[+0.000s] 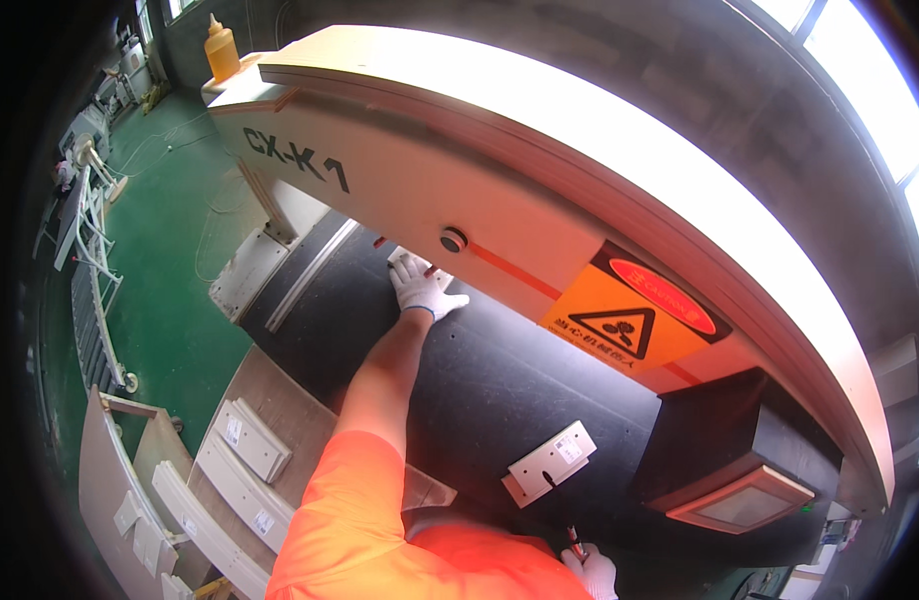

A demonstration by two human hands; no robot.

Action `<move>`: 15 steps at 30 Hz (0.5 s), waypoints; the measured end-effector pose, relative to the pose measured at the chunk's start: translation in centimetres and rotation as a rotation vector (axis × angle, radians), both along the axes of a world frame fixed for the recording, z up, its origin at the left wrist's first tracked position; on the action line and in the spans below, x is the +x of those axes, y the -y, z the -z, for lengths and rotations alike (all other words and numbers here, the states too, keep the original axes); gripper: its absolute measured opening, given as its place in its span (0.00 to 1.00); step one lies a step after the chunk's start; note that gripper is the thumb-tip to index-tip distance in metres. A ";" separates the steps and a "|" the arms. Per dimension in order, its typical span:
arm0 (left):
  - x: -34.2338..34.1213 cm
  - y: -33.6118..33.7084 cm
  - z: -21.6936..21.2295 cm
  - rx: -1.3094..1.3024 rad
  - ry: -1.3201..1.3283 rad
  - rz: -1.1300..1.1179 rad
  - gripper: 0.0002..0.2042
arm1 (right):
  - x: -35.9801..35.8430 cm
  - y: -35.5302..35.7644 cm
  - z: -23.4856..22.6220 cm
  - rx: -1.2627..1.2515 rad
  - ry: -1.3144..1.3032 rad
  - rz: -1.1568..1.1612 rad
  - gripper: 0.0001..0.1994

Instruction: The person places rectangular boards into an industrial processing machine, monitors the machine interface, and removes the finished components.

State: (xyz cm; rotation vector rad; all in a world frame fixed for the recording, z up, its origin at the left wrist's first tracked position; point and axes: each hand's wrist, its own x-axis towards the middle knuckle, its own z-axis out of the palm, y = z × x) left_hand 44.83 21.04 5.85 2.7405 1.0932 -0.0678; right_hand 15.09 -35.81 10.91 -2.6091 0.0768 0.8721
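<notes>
My left hand [427, 293], in a white knit glove, reaches far out across the black worktable [480, 375]. It lies flat, fingers spread, on a small white panel [397, 254] partly under the machine's long beam. The hand and beam hide most of that panel. Near the table's front edge, my right hand [593, 573], also gloved, is closed around a slim pen-like tool [577, 545] with red and dark parts. Just beyond it lie white, labelled rectangular pieces [560, 462], with a small dark object [550, 479] across them.
The white beam [380, 170] bears a round black knob [453, 239] and an orange warning sticker [635, 310]. A black box housing [745, 440] juts out at right. White boards [242, 485] are stacked at lower left. A yellow bottle [221, 50] stands at the back.
</notes>
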 end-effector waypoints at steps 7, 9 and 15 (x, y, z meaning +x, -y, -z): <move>4.0 -7.4 0.8 -0.006 -0.279 0.173 0.53 | -3.7 0.4 3.7 -0.197 0.386 -0.449 0.13; 2.4 -7.0 0.4 -0.006 -0.307 0.350 0.53 | -1.5 -3.5 0.1 -0.105 0.201 -0.132 0.23; -7.2 -3.8 -2.5 0.246 -0.544 1.236 0.62 | 3.3 -9.1 -2.6 -0.109 -0.120 0.217 0.31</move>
